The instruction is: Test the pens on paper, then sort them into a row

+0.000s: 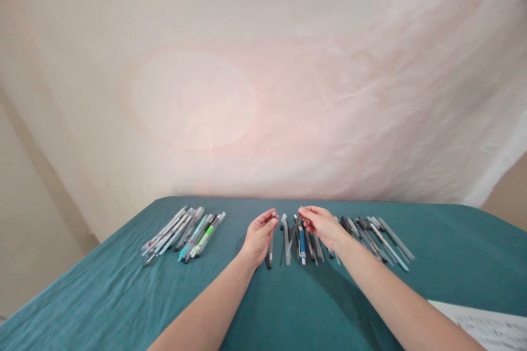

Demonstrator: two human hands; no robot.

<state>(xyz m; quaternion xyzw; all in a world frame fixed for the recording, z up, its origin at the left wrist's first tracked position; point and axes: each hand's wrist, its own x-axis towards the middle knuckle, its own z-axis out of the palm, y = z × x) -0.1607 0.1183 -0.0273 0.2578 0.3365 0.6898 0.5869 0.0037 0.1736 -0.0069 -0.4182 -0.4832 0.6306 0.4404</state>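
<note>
My left hand [260,236] is closed in a pinch around the upper end of a slim clear-and-dark pen [270,252], which points down toward the cloth. To its right, my right hand [321,224] pinches a thin dark pen refill [293,233] between thumb and fingertips, its lower end slanting down to the left. Under and beside that hand lies a row of pens, among them a clear pen [287,241] and a blue pen [302,244]. The right hand and forearm hide part of this row.
A green cloth [123,296] covers the table. On the left are two groups of pens [168,233], one with a bright green pen [205,239]. More dark and clear pens [376,238] lie right. A printed paper sheet [489,326] is at the lower right; a pale sheet hangs behind [263,93].
</note>
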